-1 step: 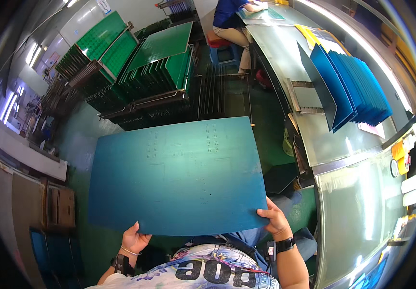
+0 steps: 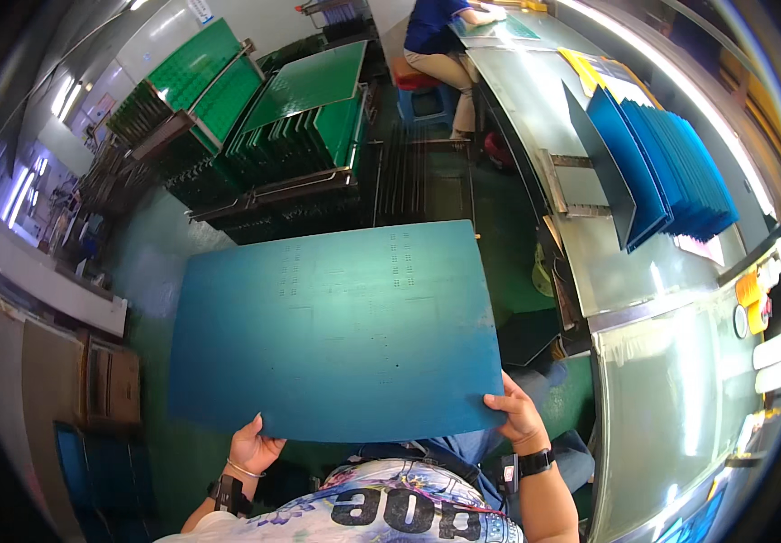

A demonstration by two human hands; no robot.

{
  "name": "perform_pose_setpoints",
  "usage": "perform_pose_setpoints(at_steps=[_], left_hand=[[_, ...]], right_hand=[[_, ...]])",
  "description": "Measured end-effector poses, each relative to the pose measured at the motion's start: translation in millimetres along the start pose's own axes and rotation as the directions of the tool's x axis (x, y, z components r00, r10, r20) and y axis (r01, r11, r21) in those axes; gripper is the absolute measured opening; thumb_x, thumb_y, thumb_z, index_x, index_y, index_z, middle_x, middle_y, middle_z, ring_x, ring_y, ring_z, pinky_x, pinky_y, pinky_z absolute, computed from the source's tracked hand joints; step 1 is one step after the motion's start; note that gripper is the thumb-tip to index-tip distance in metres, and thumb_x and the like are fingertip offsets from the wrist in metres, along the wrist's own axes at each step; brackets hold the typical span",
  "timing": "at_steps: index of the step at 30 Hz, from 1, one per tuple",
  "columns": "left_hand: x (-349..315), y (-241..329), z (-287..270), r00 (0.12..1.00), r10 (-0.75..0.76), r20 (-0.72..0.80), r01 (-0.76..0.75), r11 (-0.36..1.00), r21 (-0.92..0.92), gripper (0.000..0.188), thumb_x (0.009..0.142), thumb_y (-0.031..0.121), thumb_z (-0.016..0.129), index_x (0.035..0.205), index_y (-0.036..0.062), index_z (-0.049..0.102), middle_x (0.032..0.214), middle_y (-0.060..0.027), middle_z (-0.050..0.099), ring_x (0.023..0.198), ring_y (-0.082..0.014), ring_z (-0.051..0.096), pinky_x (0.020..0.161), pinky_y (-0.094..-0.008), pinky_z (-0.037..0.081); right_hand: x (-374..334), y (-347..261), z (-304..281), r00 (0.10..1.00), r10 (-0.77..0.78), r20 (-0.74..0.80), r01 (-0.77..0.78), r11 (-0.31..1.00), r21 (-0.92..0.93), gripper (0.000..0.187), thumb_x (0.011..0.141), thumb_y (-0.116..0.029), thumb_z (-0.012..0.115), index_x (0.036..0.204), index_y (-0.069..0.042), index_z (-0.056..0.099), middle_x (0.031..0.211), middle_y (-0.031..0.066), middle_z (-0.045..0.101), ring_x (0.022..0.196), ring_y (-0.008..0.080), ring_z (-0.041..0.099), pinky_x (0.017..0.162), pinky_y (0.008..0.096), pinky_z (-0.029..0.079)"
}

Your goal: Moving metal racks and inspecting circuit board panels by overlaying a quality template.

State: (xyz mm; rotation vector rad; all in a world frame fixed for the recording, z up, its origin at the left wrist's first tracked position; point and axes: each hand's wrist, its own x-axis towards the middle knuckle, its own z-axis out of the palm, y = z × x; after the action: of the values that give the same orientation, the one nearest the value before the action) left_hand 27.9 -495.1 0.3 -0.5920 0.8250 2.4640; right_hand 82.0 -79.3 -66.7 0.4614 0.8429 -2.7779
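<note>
A large, flat blue circuit board panel (image 2: 336,335) is stretched out before me above the floor, its face toward me. Small groups of holes and faint lines mark its surface. My left hand (image 2: 255,445) grips the near edge toward its left end, thumb on the face and fingers mostly hidden beneath. At the near right corner, my right hand (image 2: 514,407) pinches the panel the same way, thumb on top. Both wrists wear dark bands.
On the metal bench (image 2: 617,281) at right stands a row of blue panels (image 2: 671,172). Racks of green panels (image 2: 304,136) fill the far left. A co-worker (image 2: 436,41) sits at the bench's far end. Cardboard boxes (image 2: 112,385) stand at left, tape rolls (image 2: 752,294) at far right.
The whole view has shifted very slightly. Both hands keep the same hold on the panel.
</note>
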Motion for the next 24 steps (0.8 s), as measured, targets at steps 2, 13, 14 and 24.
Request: perform_pose_setpoints(at_steps=[2,13,14,24], left_hand=[[6,0,0,1.0,0.014,-0.01,-0.014,1.0,-0.02,0.026,0.082,0.008,0.056,0.107,0.002,0.052,0.105,-0.0126,0.059,0.097,-0.0243,0.058,0.085,-0.0392,0.049],[51,-28,-22,0.977,-0.209,0.048,0.21,0.977,-0.037,0.034,0.082,0.003,0.053,0.115,-0.0002,0.044,0.114,-0.0133,0.052,0.106,-0.0262,0.051,0.091,-0.0404,0.044],[58,-35,-25,0.975,-0.214,0.05,0.217,0.975,-0.048,0.035,0.081,0.002,0.053,0.115,-0.0004,0.043,0.115,-0.0136,0.052,0.107,-0.0271,0.05,0.091,-0.0418,0.043],[129,-39,22,0.883,-0.331,0.333,0.235,0.926,0.297,0.053,0.073,0.014,0.061,0.121,0.0002,0.042,0.122,-0.0127,0.049,0.115,-0.0303,0.044,0.099,-0.0469,0.033]], right_hand=[[-1,-2,4,1.0,0.008,0.021,-0.008,1.0,-0.009,0.054,0.073,0.004,0.056,0.125,-0.002,0.04,0.112,0.0079,0.054,0.1,0.0184,0.053,0.087,0.03,0.042],[-36,-27,-5,0.95,0.004,-0.313,-0.079,0.971,-0.227,0.033,0.081,-0.004,0.054,0.113,0.005,0.047,0.1,0.0124,0.059,0.087,0.0205,0.059,0.077,0.0314,0.048],[-42,-28,-3,0.941,-0.014,-0.338,-0.057,0.978,-0.199,0.034,0.081,-0.005,0.055,0.112,0.004,0.048,0.1,0.0119,0.059,0.088,0.0203,0.058,0.077,0.0313,0.048],[-117,-23,-6,0.928,-0.238,-0.287,0.206,0.969,-0.138,0.032,0.082,-0.005,0.057,0.113,0.001,0.051,0.106,0.008,0.058,0.093,0.0162,0.057,0.082,0.0295,0.044]])
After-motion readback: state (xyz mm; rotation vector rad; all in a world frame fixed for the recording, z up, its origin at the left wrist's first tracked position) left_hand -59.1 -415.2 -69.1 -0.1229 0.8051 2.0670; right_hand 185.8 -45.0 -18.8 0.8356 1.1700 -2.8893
